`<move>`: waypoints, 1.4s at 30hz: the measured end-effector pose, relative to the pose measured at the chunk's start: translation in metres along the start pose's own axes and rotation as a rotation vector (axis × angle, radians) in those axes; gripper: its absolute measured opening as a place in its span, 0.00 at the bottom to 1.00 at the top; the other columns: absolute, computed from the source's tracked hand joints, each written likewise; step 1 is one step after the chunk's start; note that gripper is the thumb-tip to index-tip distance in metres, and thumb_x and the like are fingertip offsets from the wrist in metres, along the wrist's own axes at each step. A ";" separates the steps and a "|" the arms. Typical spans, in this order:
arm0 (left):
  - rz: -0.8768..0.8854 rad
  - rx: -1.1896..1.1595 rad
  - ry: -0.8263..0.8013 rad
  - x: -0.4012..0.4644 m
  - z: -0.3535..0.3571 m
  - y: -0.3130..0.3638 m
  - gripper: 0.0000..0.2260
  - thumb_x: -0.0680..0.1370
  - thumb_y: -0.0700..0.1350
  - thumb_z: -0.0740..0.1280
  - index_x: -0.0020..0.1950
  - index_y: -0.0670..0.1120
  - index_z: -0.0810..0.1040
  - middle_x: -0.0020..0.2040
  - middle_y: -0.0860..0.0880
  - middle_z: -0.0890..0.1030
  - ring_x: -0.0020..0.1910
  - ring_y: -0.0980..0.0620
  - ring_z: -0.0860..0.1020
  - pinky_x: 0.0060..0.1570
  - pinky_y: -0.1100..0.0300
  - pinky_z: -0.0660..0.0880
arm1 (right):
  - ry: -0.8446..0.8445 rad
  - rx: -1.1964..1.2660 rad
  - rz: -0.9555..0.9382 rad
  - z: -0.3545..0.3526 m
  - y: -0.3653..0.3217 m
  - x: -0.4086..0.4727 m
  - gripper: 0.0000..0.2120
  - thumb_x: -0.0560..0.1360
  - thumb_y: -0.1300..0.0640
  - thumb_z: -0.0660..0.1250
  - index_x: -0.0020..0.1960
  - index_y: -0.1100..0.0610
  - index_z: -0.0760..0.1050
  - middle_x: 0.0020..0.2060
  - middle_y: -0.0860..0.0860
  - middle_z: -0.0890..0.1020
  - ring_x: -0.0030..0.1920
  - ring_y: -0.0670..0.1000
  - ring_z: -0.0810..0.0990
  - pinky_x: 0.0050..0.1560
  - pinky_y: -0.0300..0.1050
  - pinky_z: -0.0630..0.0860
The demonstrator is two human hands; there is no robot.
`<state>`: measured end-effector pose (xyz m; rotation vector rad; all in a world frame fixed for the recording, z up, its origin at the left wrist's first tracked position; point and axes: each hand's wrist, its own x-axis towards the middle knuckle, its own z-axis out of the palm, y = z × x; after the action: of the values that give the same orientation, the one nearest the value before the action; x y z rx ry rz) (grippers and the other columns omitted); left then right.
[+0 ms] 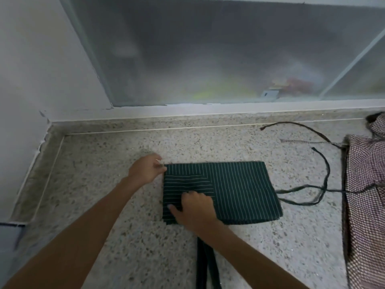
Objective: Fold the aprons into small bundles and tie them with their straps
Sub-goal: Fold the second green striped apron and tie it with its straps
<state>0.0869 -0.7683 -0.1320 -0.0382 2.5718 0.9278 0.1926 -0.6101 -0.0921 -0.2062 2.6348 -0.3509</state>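
A dark green apron with thin white stripes (pixel 239 184) lies folded into a flat rectangle on the speckled stone counter (pixel 108 184). My left hand (pixel 145 170) pinches its far left corner. My right hand (pixel 193 207) rests on the near left part with fingers curled into the fabric. Thin dark straps (pixel 316 184) trail off the apron's right side. A wider dark strap (pixel 206 263) hangs down toward the near edge under my right forearm.
A red-and-white checked apron (pixel 366 201) lies spread at the right edge of the counter, its strap (pixel 295 140) running left. A frosted window (pixel 208 55) stands behind the counter. A white wall (pixel 41 59) closes the left side.
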 end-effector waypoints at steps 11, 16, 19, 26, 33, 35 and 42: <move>0.019 0.121 -0.139 0.012 -0.002 0.009 0.06 0.72 0.47 0.73 0.45 0.48 0.78 0.50 0.47 0.82 0.50 0.49 0.79 0.52 0.57 0.75 | -0.136 -0.200 0.196 0.018 -0.055 0.036 0.08 0.76 0.63 0.64 0.54 0.60 0.77 0.52 0.55 0.80 0.52 0.55 0.79 0.39 0.46 0.73; 0.006 0.042 -0.207 0.006 -0.019 0.029 0.06 0.75 0.46 0.67 0.40 0.46 0.74 0.43 0.45 0.79 0.41 0.48 0.78 0.41 0.59 0.71 | -0.046 0.239 0.182 -0.013 -0.025 0.017 0.15 0.74 0.57 0.67 0.32 0.56 0.65 0.35 0.52 0.75 0.38 0.52 0.75 0.36 0.42 0.68; -0.019 -0.023 -0.254 0.001 -0.035 0.072 0.07 0.74 0.46 0.67 0.38 0.44 0.76 0.38 0.47 0.81 0.34 0.53 0.80 0.37 0.61 0.72 | -0.067 0.771 0.243 -0.031 0.008 -0.004 0.17 0.73 0.56 0.68 0.27 0.58 0.69 0.25 0.50 0.75 0.28 0.46 0.73 0.34 0.40 0.69; 0.124 -0.043 -0.184 0.011 0.008 0.191 0.12 0.74 0.54 0.68 0.42 0.45 0.80 0.35 0.52 0.83 0.35 0.55 0.82 0.38 0.61 0.78 | 0.024 1.487 0.438 -0.067 0.101 -0.055 0.08 0.77 0.61 0.63 0.49 0.62 0.80 0.46 0.54 0.85 0.47 0.50 0.84 0.45 0.41 0.80; 0.485 0.325 -0.071 0.004 0.078 0.182 0.05 0.77 0.52 0.65 0.49 0.52 0.78 0.50 0.52 0.82 0.47 0.53 0.80 0.50 0.54 0.77 | 0.096 1.195 0.737 -0.035 0.198 -0.071 0.16 0.81 0.53 0.58 0.53 0.66 0.76 0.49 0.62 0.80 0.45 0.56 0.80 0.41 0.44 0.79; 0.601 0.460 -0.086 -0.001 0.088 0.151 0.10 0.78 0.55 0.61 0.53 0.53 0.78 0.53 0.53 0.80 0.51 0.53 0.78 0.49 0.55 0.76 | 0.148 0.949 0.662 -0.025 0.205 -0.069 0.22 0.80 0.48 0.58 0.54 0.67 0.77 0.44 0.62 0.81 0.45 0.58 0.81 0.42 0.48 0.78; 0.671 0.742 -0.159 -0.021 0.112 0.096 0.47 0.65 0.79 0.49 0.76 0.53 0.48 0.77 0.54 0.47 0.76 0.49 0.45 0.74 0.47 0.43 | 0.603 0.041 0.135 -0.002 0.201 -0.050 0.23 0.80 0.47 0.50 0.71 0.57 0.66 0.66 0.52 0.73 0.67 0.53 0.71 0.65 0.49 0.67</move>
<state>0.1318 -0.6266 -0.1443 1.0979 2.6289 0.0842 0.2187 -0.4074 -0.1254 0.1140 3.2054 -0.4795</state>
